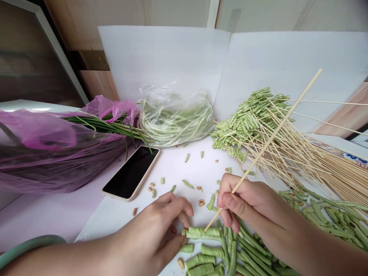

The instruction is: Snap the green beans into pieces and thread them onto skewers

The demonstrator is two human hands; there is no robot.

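My right hand (248, 201) is closed on a long bamboo skewer (270, 142); its tip touches a short cut piece of green bean (201, 232) on the white table. My left hand (162, 230) pinches that same bean piece from the left, thumb below and fingers above. More cut bean pieces (201, 260) lie just in front, under both hands. A green bangle (28, 245) sits on my left wrist.
A heap of skewered beans (247, 122) and bare skewers (316, 165) lies at the right. Long beans (330, 218) lie by my right arm. A clear bag of beans (175, 119), a pink bag with chives (57, 149) and a phone (132, 172) lie beyond.
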